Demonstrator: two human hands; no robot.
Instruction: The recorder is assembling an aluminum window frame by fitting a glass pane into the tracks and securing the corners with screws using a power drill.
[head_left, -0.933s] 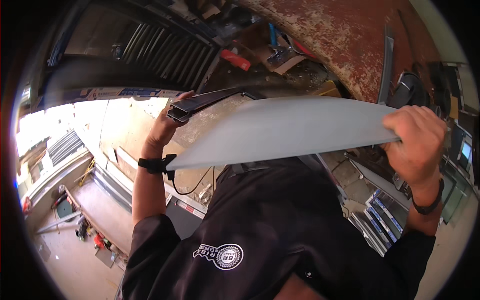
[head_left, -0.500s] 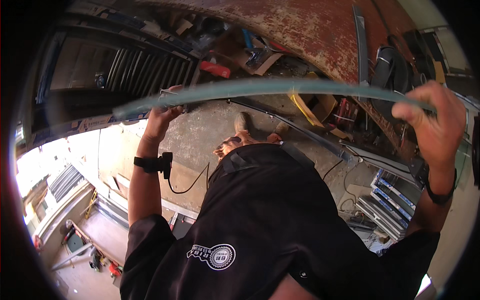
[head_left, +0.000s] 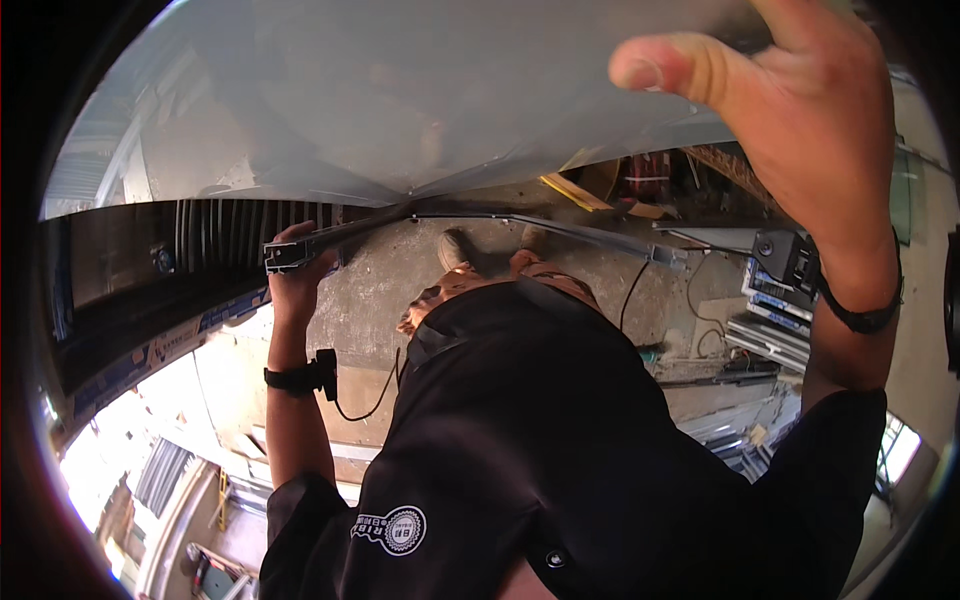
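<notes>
A large pale grey sheet point(head_left: 400, 100) fills the upper part of the head view, raised close to the camera. My right hand point(head_left: 790, 110) grips its right edge, thumb over the face. My left hand point(head_left: 295, 275) is closed around the end of a long dark metal profile point(head_left: 330, 240) that runs to the right under the sheet's lower edge. Both wrists wear black bands. Below I see my black shirt and my feet on a concrete floor point(head_left: 385, 290).
A dark ribbed metal structure point(head_left: 200, 240) lies at the left. Stacked metal profiles and frames point(head_left: 775, 335) sit at the right. Wood scraps and clutter point(head_left: 610, 190) lie beyond my feet. A black cable point(head_left: 630, 290) trails on the floor.
The sheet has swung up from a thin edge-on band to cover the upper view. My right hand rose closer to the camera. My left hand stays on the dark profile.
</notes>
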